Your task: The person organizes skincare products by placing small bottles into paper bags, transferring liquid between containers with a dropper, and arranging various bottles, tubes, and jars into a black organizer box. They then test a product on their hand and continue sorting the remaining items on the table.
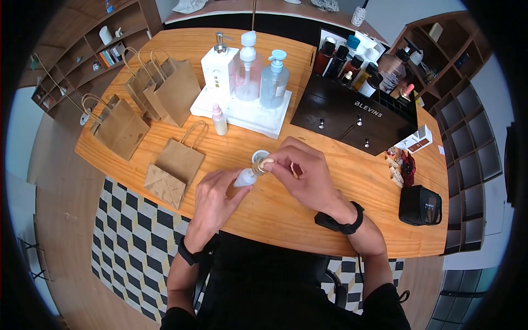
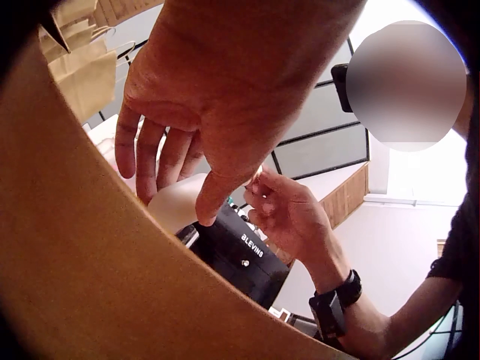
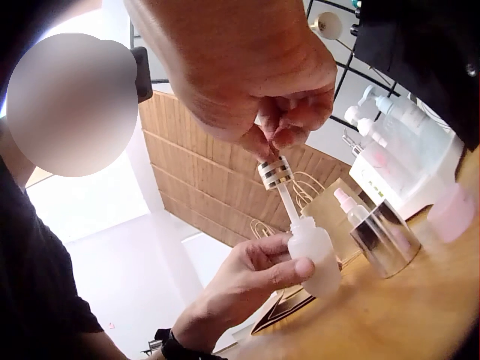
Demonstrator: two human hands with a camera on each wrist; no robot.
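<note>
My left hand [image 1: 212, 198] grips a small frosted white bottle [image 3: 315, 259] between thumb and fingers, tilted a little over the table. Above its mouth, my right hand [image 1: 311, 176] pinches a pump top [image 3: 275, 172] with a gold-and-white banded collar. The collar stands apart from the bottle neck, and its pale tube [image 3: 289, 206] reaches down to the bottle's opening. A shiny metallic cylinder [image 3: 386, 240] stands on the table beside the bottle. In the left wrist view the bottle [image 2: 180, 201] shows behind the left thumb.
Several brown paper bags [image 1: 173, 91] stand at the left. A white tray [image 1: 242, 120] bears pump bottles, with a pink-capped small bottle [image 1: 219, 121] before it. At the right are a black cosmetics organizer [image 1: 352, 113], a red-and-cream bundle [image 1: 404, 168] and a black pouch [image 1: 419, 205].
</note>
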